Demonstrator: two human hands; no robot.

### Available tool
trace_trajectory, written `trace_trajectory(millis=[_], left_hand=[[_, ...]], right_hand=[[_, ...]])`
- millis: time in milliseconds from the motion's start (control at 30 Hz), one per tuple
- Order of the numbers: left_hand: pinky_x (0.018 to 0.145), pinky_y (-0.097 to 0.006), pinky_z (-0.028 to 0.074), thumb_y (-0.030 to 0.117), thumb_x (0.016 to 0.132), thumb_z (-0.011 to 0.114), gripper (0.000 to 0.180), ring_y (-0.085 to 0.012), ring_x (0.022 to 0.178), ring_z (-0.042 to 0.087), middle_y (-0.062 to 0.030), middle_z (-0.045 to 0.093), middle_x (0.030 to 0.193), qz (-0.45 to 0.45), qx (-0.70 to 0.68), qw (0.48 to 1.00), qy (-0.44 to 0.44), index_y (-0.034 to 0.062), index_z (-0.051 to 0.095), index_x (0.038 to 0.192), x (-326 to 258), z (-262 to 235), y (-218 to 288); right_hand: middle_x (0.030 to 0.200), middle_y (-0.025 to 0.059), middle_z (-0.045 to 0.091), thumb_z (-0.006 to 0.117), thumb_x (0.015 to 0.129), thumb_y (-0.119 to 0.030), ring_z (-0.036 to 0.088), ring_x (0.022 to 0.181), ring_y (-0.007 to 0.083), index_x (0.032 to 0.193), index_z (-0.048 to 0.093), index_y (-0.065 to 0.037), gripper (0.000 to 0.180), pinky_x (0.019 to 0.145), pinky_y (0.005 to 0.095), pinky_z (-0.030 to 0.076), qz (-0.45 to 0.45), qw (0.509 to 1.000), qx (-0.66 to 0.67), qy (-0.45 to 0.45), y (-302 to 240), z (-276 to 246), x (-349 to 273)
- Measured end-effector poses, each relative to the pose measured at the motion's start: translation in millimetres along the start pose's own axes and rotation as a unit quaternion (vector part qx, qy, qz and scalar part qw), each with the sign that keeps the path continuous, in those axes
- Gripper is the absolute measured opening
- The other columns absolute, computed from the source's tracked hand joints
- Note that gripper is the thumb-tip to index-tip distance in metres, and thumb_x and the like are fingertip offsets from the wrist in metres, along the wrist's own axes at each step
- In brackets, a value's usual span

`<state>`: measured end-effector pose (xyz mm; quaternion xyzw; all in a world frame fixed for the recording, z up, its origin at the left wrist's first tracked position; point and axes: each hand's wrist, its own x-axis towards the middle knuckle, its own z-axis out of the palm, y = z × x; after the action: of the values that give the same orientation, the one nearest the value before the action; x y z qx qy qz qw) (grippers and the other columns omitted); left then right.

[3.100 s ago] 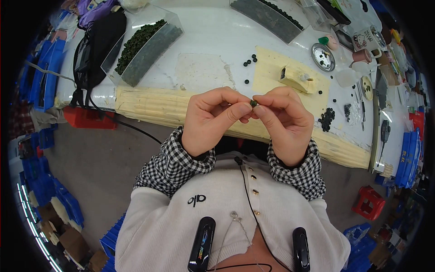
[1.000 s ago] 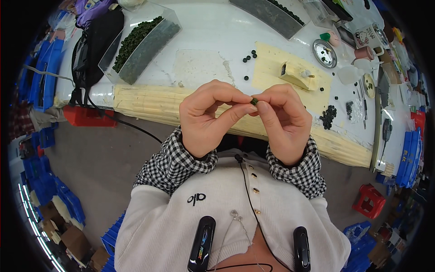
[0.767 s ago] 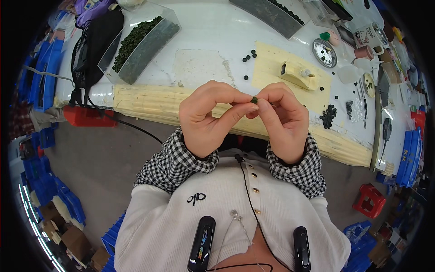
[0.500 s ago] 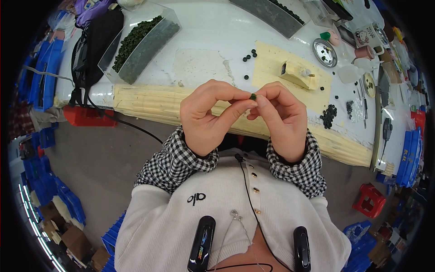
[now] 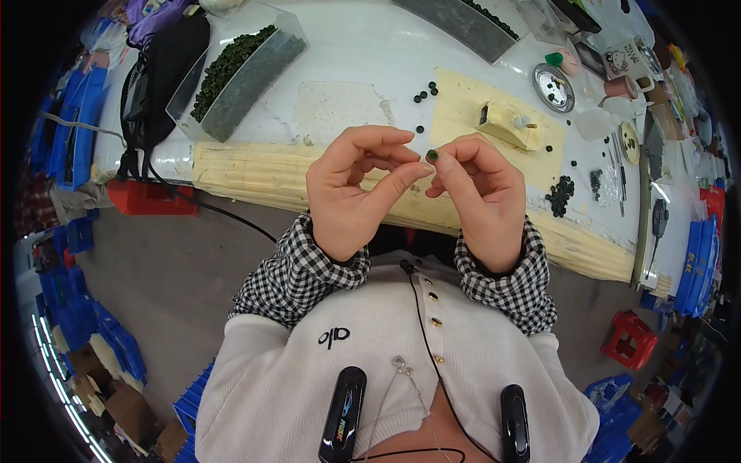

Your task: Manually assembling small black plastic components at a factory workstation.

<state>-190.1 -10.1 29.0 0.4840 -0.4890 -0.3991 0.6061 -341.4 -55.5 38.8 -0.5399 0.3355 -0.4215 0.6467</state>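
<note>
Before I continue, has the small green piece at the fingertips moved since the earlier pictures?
Yes, the green piece has shifted slightly forward, closer to the black bead nearest the left hand.

A white worktable (image 5: 363, 50) stands above grey floor (image 5: 177, 270), a red stool (image 5: 629, 341) rightward.

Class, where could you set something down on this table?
Bare: tabletop beyond the left hand, between the left bin and the loose black pieces. Crowded: right of the yellow mat, with metal dish and black heap.

Table (image 5: 347, 58) bright (patchy glare on top); edges dark, fisheye-bowed.
</note>
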Motion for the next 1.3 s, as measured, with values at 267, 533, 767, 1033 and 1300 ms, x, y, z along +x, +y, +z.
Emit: trace_trajectory(millis=[267,533,767,1033,1300], left_hand=[[0.077,-0.023,0.051,-0.006,0.078,0.067,0.033,-0.0126,0.087,0.062,-0.0094,0.062,0.093,-0.006,-0.006,1.000,-0.005,-0.0027,0.053,0.107,1.7,-1.5,-3.0],[0.077,-0.023,0.051,-0.006,0.078,0.067,0.032,-0.0130,0.088,0.062,-0.0089,0.061,0.094,-0.005,-0.010,1.000,-0.005,-0.0027,0.053,0.107,1.0,-0.6,-4.3],[0.078,-0.023,0.051,-0.007,0.079,0.066,0.031,-0.0132,0.089,0.062,-0.0092,0.061,0.095,-0.003,-0.012,1.000,-0.012,-0.0029,0.053,0.106,1.6,-1.1,-3.7],[0.077,-0.022,0.050,-0.007,0.080,0.064,0.029,-0.0127,0.088,0.062,-0.0086,0.061,0.095,0.001,-0.018,1.000,-0.014,-0.0030,0.056,0.107,2.5,0.5,-4.1],[0.075,-0.024,0.047,-0.009,0.080,0.062,0.019,-0.0133,0.086,0.058,-0.0092,0.061,0.094,0.061,0.045,0.996,-0.047,-0.0031,0.064,0.098,5.2,-8.3,-3.8]], right_hand=[[0.089,0.0043,0.055,0.060,0.087,-0.008,0.056,0.077,0.0071,0.089,0.061,0.004,0.012,0.064,0.0220,0.053,-0.006,0.999,-0.039,0.016,0.3,-1.9,3.6],[0.088,0.0042,0.055,0.061,0.087,-0.009,0.056,0.077,0.0070,0.089,0.061,0.004,0.013,0.063,0.0217,0.053,0.001,0.999,-0.036,0.018,0.0,-0.3,4.9],[0.088,0.0042,0.056,0.061,0.087,-0.009,0.056,0.075,0.0068,0.089,0.061,0.004,0.013,0.062,0.0213,0.052,-0.009,0.999,-0.029,0.021,2.2,-0.4,6.1],[0.088,0.0039,0.055,0.060,0.087,-0.007,0.055,0.073,0.0068,0.088,0.061,0.004,0.011,0.062,0.0207,0.051,-0.008,0.999,-0.036,0.018,2.6,-1.4,6.4],[0.089,0.0050,0.055,0.059,0.086,-0.004,0.057,0.075,0.0086,0.088,0.061,0.003,0.007,0.064,0.0209,0.049,-0.029,0.997,-0.073,-0.002,1.5,0.5,3.7]])
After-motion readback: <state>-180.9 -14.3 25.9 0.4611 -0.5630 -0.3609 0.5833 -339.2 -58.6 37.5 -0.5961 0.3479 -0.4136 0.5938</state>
